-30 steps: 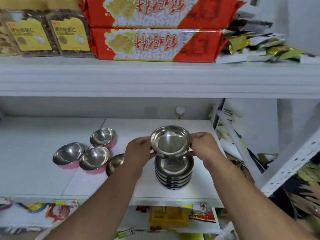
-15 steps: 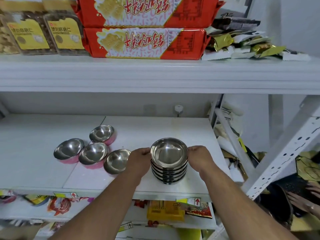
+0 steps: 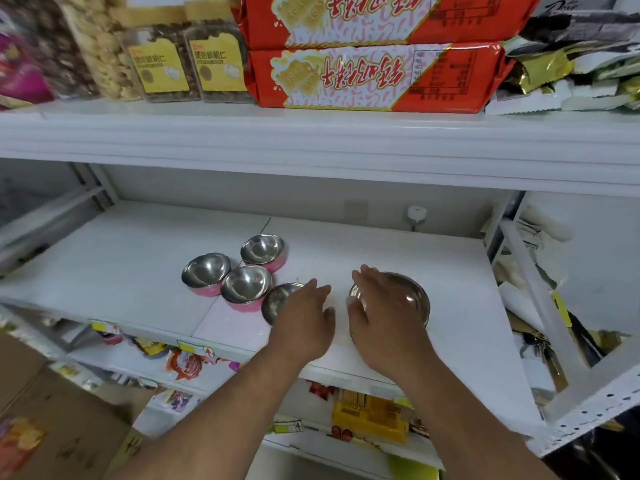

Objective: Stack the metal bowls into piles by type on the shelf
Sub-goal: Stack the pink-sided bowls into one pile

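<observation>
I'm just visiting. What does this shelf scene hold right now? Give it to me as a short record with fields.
setting: white shelf
loose bowls: four pink-sided metal bowls, unstacked
pile: plain metal bowls stack, right of the loose ones
left hand: open, over the nearest loose bowl
right hand: open, over the stack
shelf above: red biscuit packs

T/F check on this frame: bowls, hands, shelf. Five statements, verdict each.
1. Four pink-sided bowls sit loose, unstacked. True.
2. The left hand has a grip on a pink bowl. False: open, fingers spread, holding nothing.
3. The plain steel stack stands right of the pink bowls. True.
4. The right hand is lifting a steel bowl. False: it is open, in front of the stack.
5. The red biscuit packs share the bowls' shelf. False: shelf above.
</observation>
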{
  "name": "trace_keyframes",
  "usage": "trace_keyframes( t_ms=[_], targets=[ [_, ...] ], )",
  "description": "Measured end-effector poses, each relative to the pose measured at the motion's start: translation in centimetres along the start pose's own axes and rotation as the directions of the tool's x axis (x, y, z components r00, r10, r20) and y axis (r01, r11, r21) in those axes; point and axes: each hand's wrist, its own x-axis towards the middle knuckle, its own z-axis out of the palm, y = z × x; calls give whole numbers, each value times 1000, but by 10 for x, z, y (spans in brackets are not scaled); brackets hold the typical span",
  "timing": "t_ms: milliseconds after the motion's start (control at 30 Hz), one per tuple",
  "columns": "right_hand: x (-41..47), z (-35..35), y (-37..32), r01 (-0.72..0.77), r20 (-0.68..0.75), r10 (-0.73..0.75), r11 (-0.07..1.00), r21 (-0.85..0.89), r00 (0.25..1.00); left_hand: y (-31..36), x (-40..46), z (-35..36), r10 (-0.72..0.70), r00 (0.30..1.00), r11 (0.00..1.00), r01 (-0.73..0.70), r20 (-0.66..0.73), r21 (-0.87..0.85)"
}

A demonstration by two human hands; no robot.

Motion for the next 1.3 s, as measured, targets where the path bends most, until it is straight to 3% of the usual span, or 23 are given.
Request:
trace_keyframes(
  t_ms=[133, 267, 600, 867, 1300],
  targets=[
    [-7, 32, -25, 166, 90, -161, 985, -54, 983, -40, -12, -14, -25, 999, 996, 27, -24, 85],
    [-4, 69, -40, 231, 157, -212, 966, -113, 965, -70, -29, -35, -69, 996, 988, 75, -52, 135],
    [2, 132, -95, -12, 249, 49, 989, -150, 967, -181, -46, -67, -238, 971, 969, 234, 39, 86],
    [0, 173, -126, -126, 193, 169, 967, -220, 967, -253, -50, -79, -203, 972, 976, 211, 119, -51],
    [31, 172, -101, -297, 33, 319, 912, -282, 947, -246, -6, -78, -119, 980, 989, 130, 159, -65]
  ],
)
